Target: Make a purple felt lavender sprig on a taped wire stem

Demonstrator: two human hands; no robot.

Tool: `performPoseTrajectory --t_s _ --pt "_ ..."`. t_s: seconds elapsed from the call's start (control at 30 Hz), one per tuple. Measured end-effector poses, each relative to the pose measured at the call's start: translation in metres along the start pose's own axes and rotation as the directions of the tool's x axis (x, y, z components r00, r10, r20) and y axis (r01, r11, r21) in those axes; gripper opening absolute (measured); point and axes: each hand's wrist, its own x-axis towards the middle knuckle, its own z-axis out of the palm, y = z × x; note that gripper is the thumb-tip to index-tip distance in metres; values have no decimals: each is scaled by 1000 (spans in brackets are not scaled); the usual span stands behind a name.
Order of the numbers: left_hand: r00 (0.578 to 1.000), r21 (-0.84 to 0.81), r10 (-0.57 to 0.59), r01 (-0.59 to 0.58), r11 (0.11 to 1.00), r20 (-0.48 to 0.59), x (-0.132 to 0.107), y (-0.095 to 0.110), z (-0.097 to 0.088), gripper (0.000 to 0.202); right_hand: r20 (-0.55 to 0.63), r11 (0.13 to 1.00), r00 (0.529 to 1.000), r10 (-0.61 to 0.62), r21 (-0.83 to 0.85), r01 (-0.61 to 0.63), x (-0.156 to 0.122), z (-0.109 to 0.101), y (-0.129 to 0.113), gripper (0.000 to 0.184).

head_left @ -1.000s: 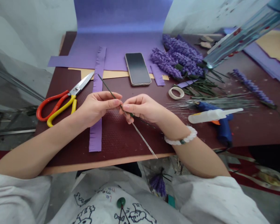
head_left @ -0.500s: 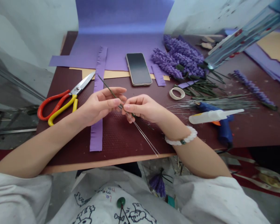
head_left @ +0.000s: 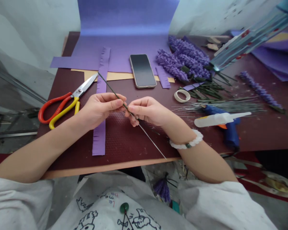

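Note:
Between my hands a thin wire stem (head_left: 107, 83) runs at a slant, dark green on its upper part and bare silvery wire at its lower end. My left hand (head_left: 104, 107) pinches the green part between thumb and fingers. Just to the right, my right hand (head_left: 146, 110) grips the same stem lower down, its fingertips curled round it and partly hidden. The bare end points down towards the table's front edge. Under my left hand lies a fringed purple paper strip (head_left: 99, 140), upright in view and partly covered by the hand.
Scissors (head_left: 79, 91) with red and yellow handles lie left, a phone (head_left: 142, 71) behind my hands. Purple paper flowers (head_left: 184, 60), a tape roll (head_left: 181, 95), loose wires (head_left: 240, 106), a blue glue gun (head_left: 230, 135) and a white bottle (head_left: 213, 119) are on the right.
My left fingers have closed more firmly on the stem. The stem has turned a little, and its two bare wire ends, apart before, now line up almost as one.

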Motion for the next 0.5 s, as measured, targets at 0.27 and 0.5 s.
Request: performPoseTrajectory --t_s 0.27,0.5 --pt "996 -49 1 3 999 84 0 0 -3 19 -13 999 999 -40 25 40 1 2 1 28" --pt "992 -19 -61 64 998 106 0 -4 -2 19 -41 999 999 -28 15 28 2 5 -1 26"
